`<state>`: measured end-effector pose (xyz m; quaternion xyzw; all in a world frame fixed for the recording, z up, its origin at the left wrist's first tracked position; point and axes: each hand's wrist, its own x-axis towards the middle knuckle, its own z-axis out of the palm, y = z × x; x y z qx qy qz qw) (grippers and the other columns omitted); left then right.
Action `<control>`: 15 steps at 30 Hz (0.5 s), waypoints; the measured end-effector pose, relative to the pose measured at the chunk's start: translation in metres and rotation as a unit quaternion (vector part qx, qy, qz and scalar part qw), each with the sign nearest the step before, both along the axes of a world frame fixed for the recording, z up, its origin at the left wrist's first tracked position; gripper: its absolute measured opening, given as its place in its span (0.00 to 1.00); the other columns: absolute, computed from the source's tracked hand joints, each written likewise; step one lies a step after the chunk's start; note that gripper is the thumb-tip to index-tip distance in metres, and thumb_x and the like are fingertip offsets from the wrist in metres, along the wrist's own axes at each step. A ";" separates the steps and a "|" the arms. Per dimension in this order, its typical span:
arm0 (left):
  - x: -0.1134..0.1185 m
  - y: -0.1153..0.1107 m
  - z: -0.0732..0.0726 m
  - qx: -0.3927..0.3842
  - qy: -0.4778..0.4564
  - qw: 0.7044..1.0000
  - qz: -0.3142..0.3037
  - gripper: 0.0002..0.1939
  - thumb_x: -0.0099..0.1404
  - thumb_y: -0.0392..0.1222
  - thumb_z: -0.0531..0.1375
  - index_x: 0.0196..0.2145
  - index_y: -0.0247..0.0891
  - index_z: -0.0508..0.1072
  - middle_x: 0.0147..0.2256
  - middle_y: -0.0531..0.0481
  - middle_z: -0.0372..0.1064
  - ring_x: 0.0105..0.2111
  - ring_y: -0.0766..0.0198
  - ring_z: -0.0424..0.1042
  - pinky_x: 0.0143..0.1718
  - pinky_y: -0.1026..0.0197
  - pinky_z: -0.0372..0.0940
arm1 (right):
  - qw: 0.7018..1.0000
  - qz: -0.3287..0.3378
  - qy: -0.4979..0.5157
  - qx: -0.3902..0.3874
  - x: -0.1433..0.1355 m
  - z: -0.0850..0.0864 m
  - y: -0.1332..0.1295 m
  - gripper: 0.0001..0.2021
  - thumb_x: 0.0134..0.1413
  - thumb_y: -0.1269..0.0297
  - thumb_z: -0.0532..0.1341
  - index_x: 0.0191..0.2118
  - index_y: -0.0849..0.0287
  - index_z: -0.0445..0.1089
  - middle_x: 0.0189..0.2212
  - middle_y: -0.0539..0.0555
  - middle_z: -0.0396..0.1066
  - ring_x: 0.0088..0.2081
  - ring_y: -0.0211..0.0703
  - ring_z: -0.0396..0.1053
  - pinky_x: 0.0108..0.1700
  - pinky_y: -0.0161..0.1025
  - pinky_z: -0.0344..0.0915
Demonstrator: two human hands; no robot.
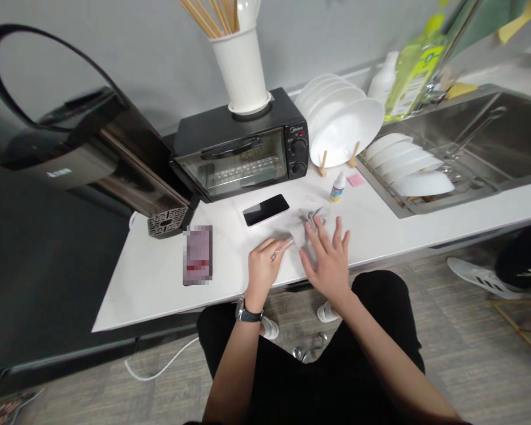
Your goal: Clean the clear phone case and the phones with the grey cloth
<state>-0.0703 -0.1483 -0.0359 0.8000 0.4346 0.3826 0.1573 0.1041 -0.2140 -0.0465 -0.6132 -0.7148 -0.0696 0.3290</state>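
My left hand [264, 264] is closed around a small clear object [287, 242], too small to make out, just above the front part of the white counter. To its right, my right hand [328, 262] has its fingers spread, with the fingertips at a small grey item [313, 218] on the counter. Behind my hands lies a black-screened phone [266, 210]. A small white bottle with a yellow base [337, 188] stands upright beside a pink packet [355, 180]. At the left, a second phone-shaped item [197, 255] lies flat, its surface pixelated.
A black toaster oven [243, 150] carries a white utensil cup [241, 71]. Left is a tall dark machine [128, 159]. Plates [349, 127] stand in a rack beside the sink [491, 136], which holds more dishes. The counter's front edge [168, 314] runs close to my legs.
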 end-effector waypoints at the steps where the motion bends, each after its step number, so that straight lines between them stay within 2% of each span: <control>1: 0.000 0.000 0.000 -0.001 0.003 1.000 0.004 0.11 0.74 0.35 0.61 0.34 0.40 0.80 0.33 0.49 0.79 0.32 0.62 0.77 0.36 0.62 0.70 | 1.000 0.028 -0.010 -0.003 0.001 0.001 0.001 0.39 0.73 0.58 0.59 0.81 0.53 0.42 0.80 0.56 0.47 0.81 0.69 0.32 0.75 0.76 0.49; 3: -0.001 0.000 0.000 0.002 0.003 1.000 0.016 0.14 0.74 0.35 0.60 0.30 0.39 0.79 0.29 0.48 0.77 0.29 0.61 0.75 0.34 0.61 0.69 | 0.993 0.112 -0.047 -0.011 0.003 0.003 0.004 0.37 0.74 0.59 0.57 0.81 0.51 0.42 0.79 0.54 0.49 0.81 0.63 0.37 0.76 0.71 0.50; 4: -0.001 -0.001 0.000 0.002 0.000 1.000 0.017 0.14 0.74 0.34 0.60 0.30 0.39 0.79 0.29 0.48 0.77 0.29 0.61 0.76 0.34 0.61 0.69 | 0.992 0.116 -0.052 -0.010 0.004 0.003 0.005 0.37 0.75 0.60 0.57 0.81 0.49 0.42 0.78 0.53 0.51 0.81 0.61 0.39 0.76 0.71 0.50; 7: 0.000 -0.002 0.002 -0.008 -0.006 1.000 -0.009 0.09 0.76 0.36 0.60 0.40 0.40 0.82 0.38 0.47 0.81 0.37 0.60 0.79 0.40 0.61 0.71 | 1.000 -0.004 -0.009 -0.001 0.008 0.003 0.007 0.37 0.74 0.59 0.58 0.81 0.50 0.44 0.78 0.54 0.51 0.81 0.69 0.32 0.74 0.79 0.49; 8: 0.000 -0.002 0.003 -0.009 -0.007 1.000 -0.012 0.09 0.76 0.35 0.60 0.41 0.40 0.82 0.38 0.47 0.81 0.37 0.61 0.79 0.40 0.61 0.71 | 1.000 -0.009 -0.009 0.000 0.009 0.003 0.006 0.38 0.73 0.58 0.59 0.81 0.50 0.44 0.79 0.54 0.50 0.81 0.71 0.29 0.73 0.80 0.50; 11: 0.001 -0.003 0.004 -0.003 -0.007 1.000 0.007 0.14 0.75 0.32 0.58 0.33 0.39 0.80 0.32 0.48 0.78 0.31 0.62 0.76 0.34 0.62 0.69 | 0.994 0.094 -0.063 -0.006 0.010 0.003 0.003 0.38 0.74 0.56 0.58 0.81 0.50 0.42 0.79 0.53 0.49 0.81 0.64 0.33 0.75 0.72 0.52; 12: 0.001 -0.003 0.004 -0.003 -0.008 1.000 0.009 0.14 0.75 0.32 0.58 0.32 0.39 0.79 0.31 0.49 0.77 0.30 0.62 0.75 0.34 0.62 0.68 | 0.994 0.092 -0.065 -0.006 0.010 0.003 0.003 0.38 0.74 0.56 0.57 0.81 0.50 0.42 0.79 0.53 0.50 0.81 0.62 0.35 0.76 0.71 0.51; 15: 0.000 -0.003 0.004 -0.011 -0.006 1.000 0.001 0.10 0.75 0.36 0.60 0.37 0.40 0.81 0.35 0.48 0.79 0.33 0.62 0.77 0.37 0.62 0.69 | 1.000 -0.001 -0.025 -0.004 0.010 0.002 0.002 0.38 0.74 0.54 0.58 0.81 0.54 0.45 0.79 0.55 0.48 0.81 0.66 0.29 0.76 0.75 0.47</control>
